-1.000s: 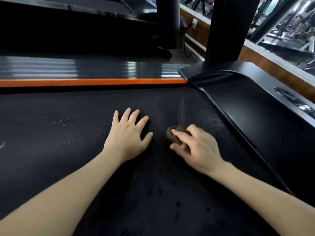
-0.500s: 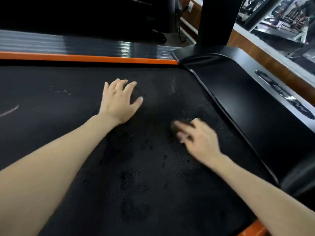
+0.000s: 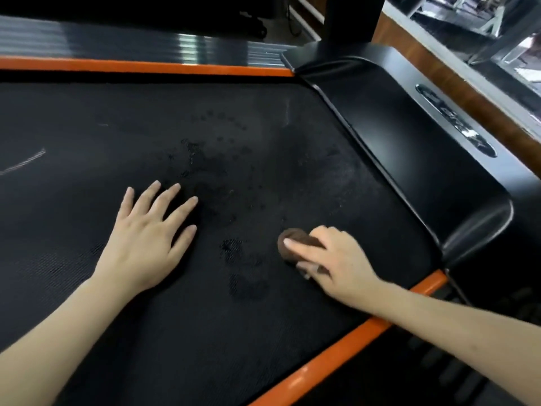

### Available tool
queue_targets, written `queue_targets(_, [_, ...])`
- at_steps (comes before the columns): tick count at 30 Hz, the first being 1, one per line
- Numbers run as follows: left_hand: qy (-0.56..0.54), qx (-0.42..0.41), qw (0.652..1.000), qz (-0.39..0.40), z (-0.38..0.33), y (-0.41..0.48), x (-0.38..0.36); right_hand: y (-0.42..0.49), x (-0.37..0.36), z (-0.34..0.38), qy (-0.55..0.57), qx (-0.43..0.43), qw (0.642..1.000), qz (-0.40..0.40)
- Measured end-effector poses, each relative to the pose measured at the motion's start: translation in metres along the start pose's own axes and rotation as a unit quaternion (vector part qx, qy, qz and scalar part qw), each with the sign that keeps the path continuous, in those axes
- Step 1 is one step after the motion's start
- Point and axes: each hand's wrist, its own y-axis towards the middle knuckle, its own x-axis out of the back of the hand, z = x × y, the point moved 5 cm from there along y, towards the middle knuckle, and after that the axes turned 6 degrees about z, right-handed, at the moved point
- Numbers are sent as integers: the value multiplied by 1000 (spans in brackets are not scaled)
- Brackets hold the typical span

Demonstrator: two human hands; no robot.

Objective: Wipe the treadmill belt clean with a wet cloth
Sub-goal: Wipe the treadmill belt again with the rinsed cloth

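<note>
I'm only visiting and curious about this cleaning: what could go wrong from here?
The brown cloth is balled small under the right hand, so each stroke covers little and patches of the belt may be missed. The left hand rests flat beside dark, wet-looking spots, so it could slip.

Non-task surroundings: frame parts and wall.
Glossy black motor cover (image 3: 409, 148) carries an oval badge (image 3: 456, 123); orange side rail (image 3: 146, 65) adjoins ribbed footplate (image 3: 146, 41); wood-grain panel (image 3: 480, 89) beyond.

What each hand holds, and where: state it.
The right hand grips the wadded brown cloth from above, fingers across its top. The left hand holds nothing, flat on the belt.
</note>
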Motion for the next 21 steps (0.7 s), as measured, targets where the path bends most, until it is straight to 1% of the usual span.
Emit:
queue_targets(1, [1, -1, 1000, -3, -1, 0, 1, -2, 2, -16, -18, -41, 999, -15])
queue_targets(2, [2, -2, 1000, -5, -2, -1, 1, -5, 4, -33, -31, -104, 994, -34])
queue_targets(3, [3, -2, 1000, -6, -3, -1, 1, -7, 7, -47, -39, -184, 981, -51])
queue_targets(5, [10, 2, 1000, -3, -4, -2, 0, -11, 7, -56, -58, -361, 929, -56])
queue_targets(6, [10, 4, 1000, 1, -4, -1, -1, -10, 7, -45, -64, -428, 901, -40])
queue_targets(7, [9, 5, 1000, 4, -5, -1, -1, -8, 4, -25, -67, -458, 886, -20])
queue_targets(8, [7, 5, 1000, 7, -4, 0, -1, -2, 2, 3, -56, -444, 894, -11])
queue_targets(9, [7, 5, 1000, 9, -3, 0, -1, 4, 1, 38, -34, -397, 917, -18])
queue_targets(10, [9, 4, 1000, 9, -2, -1, 0, 8, -2, 74, -3, -326, 945, -27])
queue_targets(11, [11, 3, 1000, 9, -1, -1, 0, 7, -6, 105, 35, -249, 968, -14])
queue_targets(12, [13, 2, 1000, 10, -1, -2, 0, 2, -11, 124, 77, -182, 980, 17])
queue_targets(13, [13, 0, 1000, 10, 0, -3, 0, -4, -10, 126, 97, -138, 985, 42])
queue_targets(14, [12, -2, 1000, 8, 0, -3, 0, -11, -7, 114, 84, -117, 989, 43])
queue_targets(15, [10, -3, 1000, 5, 0, -3, 0, -19, -4, 93, 56, -131, 989, 37])
queue_targets(16, [10, -2, 1000, 3, 0, -2, 0, -29, -1, 63, 25, -178, 984, 22])
queue_targets(17, [9, -1, 1000, 1, 1, -1, 0, -40, 3, 28, -12, -249, 968, 4])
queue_targets(18, [9, 0, 1000, -1, 1, -1, -1, -51, 8, -5, -32, -332, 943, -1])
queue_targets(19, [7, 3, 1000, -2, 0, -1, -1, -58, 11, -28, -29, -411, 911, -3])
queue_targets(20, [6, 5, 1000, -4, 0, -1, -1, -58, 14, -38, -13, -469, 883, -14])
queue_targets(21, [6, 7, 1000, -6, -1, 0, -2, -52, 13, -34, -4, -502, 864, -20])
